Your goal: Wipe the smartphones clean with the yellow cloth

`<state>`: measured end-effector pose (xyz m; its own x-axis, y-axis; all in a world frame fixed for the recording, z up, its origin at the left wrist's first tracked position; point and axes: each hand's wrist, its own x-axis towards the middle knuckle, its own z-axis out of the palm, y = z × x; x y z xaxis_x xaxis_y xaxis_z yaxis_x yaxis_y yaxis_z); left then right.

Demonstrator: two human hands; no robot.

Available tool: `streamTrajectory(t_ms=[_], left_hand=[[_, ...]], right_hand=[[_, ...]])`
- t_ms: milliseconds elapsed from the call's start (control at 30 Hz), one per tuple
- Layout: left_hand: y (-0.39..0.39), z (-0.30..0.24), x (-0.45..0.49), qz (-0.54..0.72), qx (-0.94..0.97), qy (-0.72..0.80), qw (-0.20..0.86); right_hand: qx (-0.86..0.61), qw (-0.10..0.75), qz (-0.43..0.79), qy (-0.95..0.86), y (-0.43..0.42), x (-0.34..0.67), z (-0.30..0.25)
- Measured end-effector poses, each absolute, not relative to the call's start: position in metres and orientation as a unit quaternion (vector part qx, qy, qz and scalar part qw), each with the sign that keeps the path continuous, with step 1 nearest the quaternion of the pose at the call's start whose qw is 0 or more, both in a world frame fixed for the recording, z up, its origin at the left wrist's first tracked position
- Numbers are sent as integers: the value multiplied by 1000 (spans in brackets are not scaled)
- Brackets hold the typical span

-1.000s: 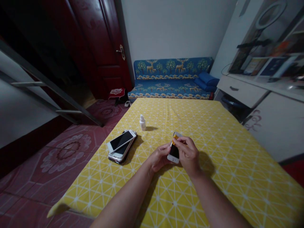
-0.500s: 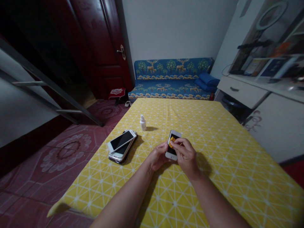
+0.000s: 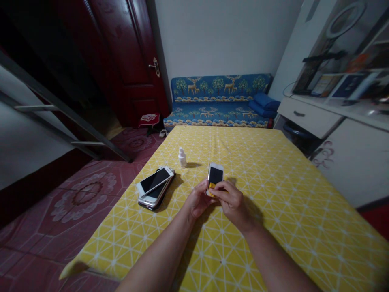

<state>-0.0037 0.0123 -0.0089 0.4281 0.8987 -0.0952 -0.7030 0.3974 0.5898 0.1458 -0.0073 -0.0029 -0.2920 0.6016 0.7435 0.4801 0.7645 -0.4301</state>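
Note:
A white smartphone [image 3: 216, 175] with a dark screen is held above the table by my left hand [image 3: 198, 199], whose thumb lies along its left edge. My right hand [image 3: 230, 200] pinches a small yellow-orange cloth [image 3: 212, 186] against the lower part of the screen. Part of the cloth and the phone's lower right corner are hidden by the right fingers. To the left lies a stack of several phones, a white phone [image 3: 156, 181] askew on top. Behind the stack a small white bottle [image 3: 182, 157] stands upright.
A yellow cloth with white lines covers the table [image 3: 258, 162]. Beyond its far edge is a blue patterned sofa [image 3: 209, 109]. A white cabinet [image 3: 313, 117] stands on the right. A metal ladder [image 3: 88, 127] leans at the left, near a red stool [image 3: 149, 119].
My right hand has moved the cloth from the middle of the screen down to its lower end. The held phone has shifted slightly left and up.

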Motion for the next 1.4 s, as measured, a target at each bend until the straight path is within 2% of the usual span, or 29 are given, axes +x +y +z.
streamTrajectory(t_ms=[400,667,833,1100,1400], left_hand=[[8,-6,0,410,321,158,839],[11,-8,-3,417,275,145,854],[12,-10,-6,399,318,203,836],[10,-9,-15,330,386,205,837],[16,-13,-10,410,237,195,859]], right_hand=[[-459,593,4,-662,7,167,-5],[-469,626,54,-620,5,165,2],[-461,650,64,-602,2,165,7],[-466,667,107,-572,3,169,7],[-438,654,210,-579,1,157,1]])
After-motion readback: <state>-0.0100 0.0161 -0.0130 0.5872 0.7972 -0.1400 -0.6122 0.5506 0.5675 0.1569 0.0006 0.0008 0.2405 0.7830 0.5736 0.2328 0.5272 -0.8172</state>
